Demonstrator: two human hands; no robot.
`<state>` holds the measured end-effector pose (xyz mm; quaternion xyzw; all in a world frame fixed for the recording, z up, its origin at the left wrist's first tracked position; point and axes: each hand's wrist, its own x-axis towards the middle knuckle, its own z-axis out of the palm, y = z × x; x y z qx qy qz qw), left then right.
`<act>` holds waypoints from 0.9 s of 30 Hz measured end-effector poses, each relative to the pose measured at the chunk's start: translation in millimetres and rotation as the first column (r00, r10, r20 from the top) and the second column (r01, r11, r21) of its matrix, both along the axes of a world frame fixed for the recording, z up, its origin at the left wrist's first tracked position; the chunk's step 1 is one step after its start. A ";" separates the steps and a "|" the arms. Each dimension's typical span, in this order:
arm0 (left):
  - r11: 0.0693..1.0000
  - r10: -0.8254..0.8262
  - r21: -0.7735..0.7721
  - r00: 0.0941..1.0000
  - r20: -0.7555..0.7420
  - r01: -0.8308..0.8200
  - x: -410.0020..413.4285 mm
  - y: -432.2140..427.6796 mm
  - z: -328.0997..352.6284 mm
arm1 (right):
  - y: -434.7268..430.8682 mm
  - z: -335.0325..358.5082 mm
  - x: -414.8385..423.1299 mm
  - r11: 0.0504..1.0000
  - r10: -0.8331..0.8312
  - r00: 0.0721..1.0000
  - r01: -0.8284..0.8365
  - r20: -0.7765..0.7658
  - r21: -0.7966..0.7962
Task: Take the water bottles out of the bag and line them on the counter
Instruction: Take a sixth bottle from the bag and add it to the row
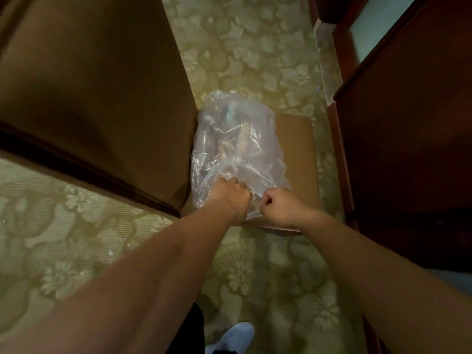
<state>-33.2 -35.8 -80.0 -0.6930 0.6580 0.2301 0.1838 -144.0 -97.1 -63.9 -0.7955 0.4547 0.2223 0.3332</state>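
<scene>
A clear plastic bag (237,144) lies on a low brown stool (296,154) on the carpet. Through the film I make out blurred bottle shapes (244,137) lying inside; how many I cannot tell. My left hand (231,196) is closed on the bag's near edge on the left. My right hand (277,204) is a fist pinching the same near edge on the right. Both hands are close together at the bag's mouth.
A big brown upholstered seat (89,98) fills the left side, touching the stool. Dark red wooden furniture (408,136) stands along the right. Green floral carpet (255,47) runs between them. My shoe (233,338) shows at the bottom.
</scene>
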 end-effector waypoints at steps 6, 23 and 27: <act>0.985 -0.077 0.162 0.988 0.133 0.055 45.4 -20.0 -69.0 | -8.8 -70.7 32.2 0.988 -0.016 0.998 0.025 -0.057 0.152; 0.995 0.077 -0.085 0.977 0.197 -0.061 123.2 -90.7 -165.7 | -59.5 -200.1 77.4 0.982 0.010 0.977 0.030 0.212 -0.187; 0.991 0.082 -0.115 0.985 0.151 -0.065 131.9 -96.0 -170.7 | -74.5 -200.7 82.2 0.996 -0.068 0.987 0.077 0.146 -0.055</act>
